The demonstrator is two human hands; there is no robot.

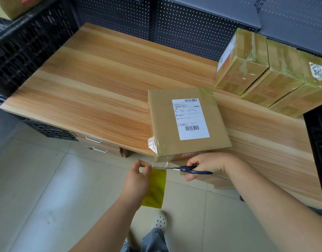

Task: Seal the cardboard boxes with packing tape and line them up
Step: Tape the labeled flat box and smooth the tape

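Head view | box [188, 122] just beyond both hands, at table [102, 79] edge | left hand [136, 180] pinches yellow tape [154, 188] left of blades | right hand [209, 163] grips scissors [189, 169], fingers curled through handles

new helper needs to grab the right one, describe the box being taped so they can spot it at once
Start at the wooden table; at its near edge lies a flat cardboard box, by the scissors in the right hand. Unlike the three tape-wrapped boxes lined up at the far right, it lies alone with a white shipping label on top.
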